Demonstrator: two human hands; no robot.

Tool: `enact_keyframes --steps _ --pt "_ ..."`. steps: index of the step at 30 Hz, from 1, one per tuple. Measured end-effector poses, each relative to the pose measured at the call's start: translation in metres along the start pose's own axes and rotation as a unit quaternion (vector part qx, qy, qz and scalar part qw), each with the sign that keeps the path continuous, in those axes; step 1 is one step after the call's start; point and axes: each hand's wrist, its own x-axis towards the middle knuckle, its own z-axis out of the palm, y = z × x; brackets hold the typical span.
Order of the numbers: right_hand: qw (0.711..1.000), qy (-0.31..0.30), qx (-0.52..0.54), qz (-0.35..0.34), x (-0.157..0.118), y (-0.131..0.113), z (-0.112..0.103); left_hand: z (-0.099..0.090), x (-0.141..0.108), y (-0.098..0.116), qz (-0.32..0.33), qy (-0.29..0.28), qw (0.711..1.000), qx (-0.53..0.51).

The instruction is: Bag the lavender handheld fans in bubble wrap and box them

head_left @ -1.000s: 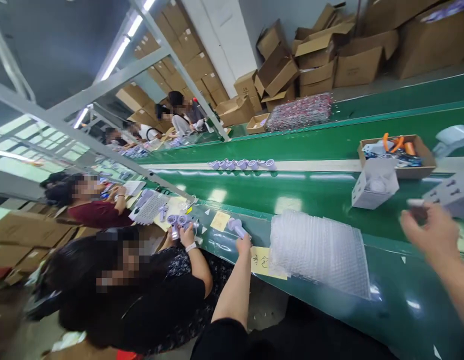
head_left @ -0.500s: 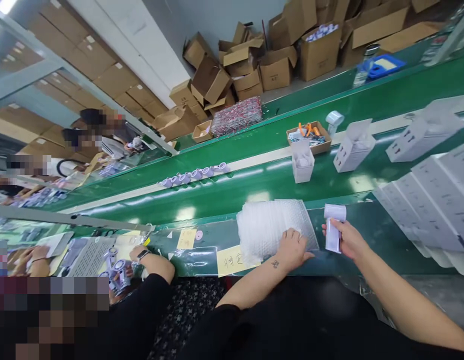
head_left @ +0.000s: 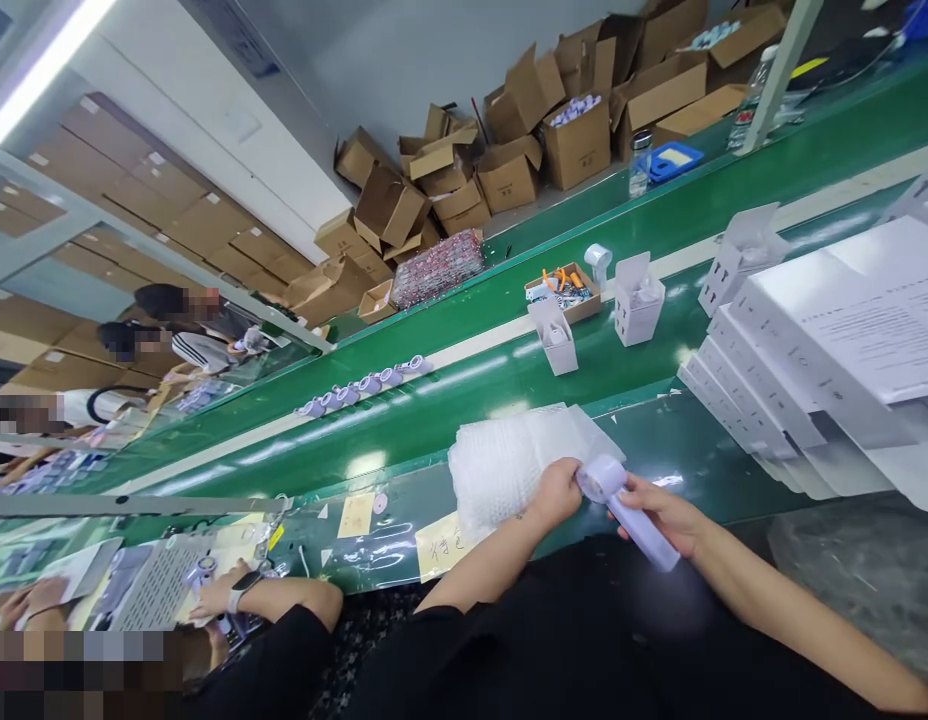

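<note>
My right hand point(head_left: 663, 510) grips a pale lilac hand-held device point(head_left: 629, 508) by its handle, its round head tilted up to the left. My left hand point(head_left: 555, 490) rests on the edge of a stack of clear bubble-wrap bags point(head_left: 509, 460) and touches the device's head. Both hands are over the near ledge of the green conveyor bench point(head_left: 659, 440), just in front of my dark clothing.
Flat white cartons point(head_left: 809, 380) are stacked to the right. Open white boxes point(head_left: 638, 298) and a cardboard tool tray point(head_left: 565, 290) sit on the belt, with a row of lilac devices point(head_left: 366, 385) further left. Co-workers' hands work at left; brown cartons are piled behind.
My right hand has carried the device left and tilted it toward my left hand, which now touches its head. The view has shifted further right.
</note>
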Motion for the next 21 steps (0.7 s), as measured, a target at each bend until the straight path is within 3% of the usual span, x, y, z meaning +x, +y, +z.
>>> enact_keyframes --steps 3,7,9,12,16,21 --pt "1.0 -0.003 -0.02 -0.012 0.01 -0.004 0.002 0.0 0.004 0.005 -0.106 0.046 0.983 -0.141" --pt "0.998 0.02 -0.06 -0.016 0.008 -0.001 -0.003 -0.004 0.002 0.013 -0.109 0.095 0.976 -0.163" --pt "0.997 0.023 -0.069 -0.027 0.004 0.003 -0.002 -0.007 -0.002 0.02 -0.054 0.094 0.983 -0.146" --pt "0.995 0.032 -0.077 -0.06 -0.001 0.005 0.005 -0.016 -0.006 0.029 0.107 0.067 0.991 -0.051" --pt "0.993 0.04 -0.08 -0.076 -0.007 0.005 0.009 -0.028 -0.012 0.033 0.313 0.055 0.941 0.117" --pt "0.991 0.084 -0.035 -0.1 -0.011 0.015 0.01 -0.021 -0.028 0.028 0.41 0.09 0.891 0.175"
